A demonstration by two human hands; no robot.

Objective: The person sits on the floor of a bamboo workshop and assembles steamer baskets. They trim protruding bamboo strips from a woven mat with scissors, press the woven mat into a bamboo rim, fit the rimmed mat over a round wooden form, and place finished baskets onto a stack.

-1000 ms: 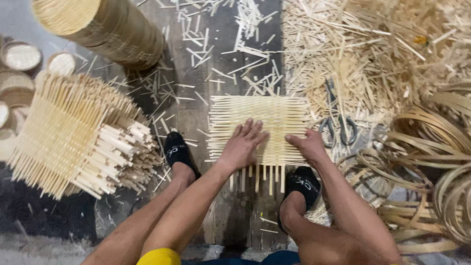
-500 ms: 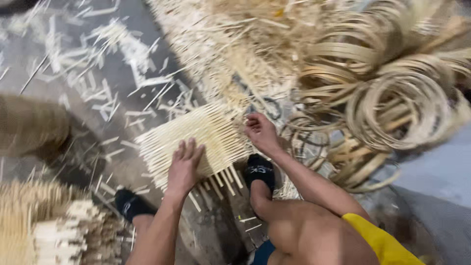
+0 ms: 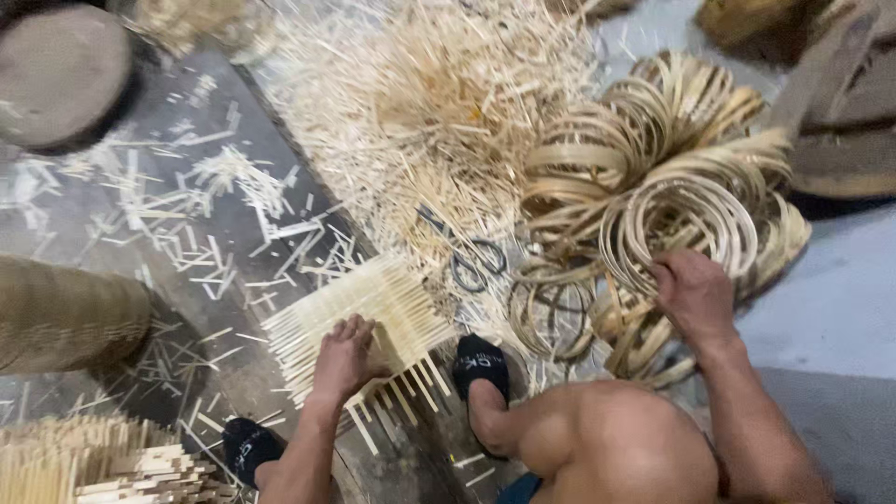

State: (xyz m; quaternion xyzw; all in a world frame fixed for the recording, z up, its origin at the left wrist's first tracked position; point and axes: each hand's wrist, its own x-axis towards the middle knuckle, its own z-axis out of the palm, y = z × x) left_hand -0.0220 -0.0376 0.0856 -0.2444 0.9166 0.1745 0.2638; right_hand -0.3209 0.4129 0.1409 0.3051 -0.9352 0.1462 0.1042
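From the head view, the left hand (image 3: 343,357) is pressing flat, fingers spread, on a woven mat (image 3: 359,322) lying on the floor between 2 black shoes (image 3: 481,366). The right hand (image 3: 695,294) is reaching into a pile of bamboo rings (image 3: 677,201), fingers curling around 1 ring, while scissors (image 3: 467,250) are lying among splints (image 3: 439,112) just beside the mat.

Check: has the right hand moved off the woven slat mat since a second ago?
Yes. The right hand left the woven slat mat and went right, past the scissors, onto the coiled strip rings.
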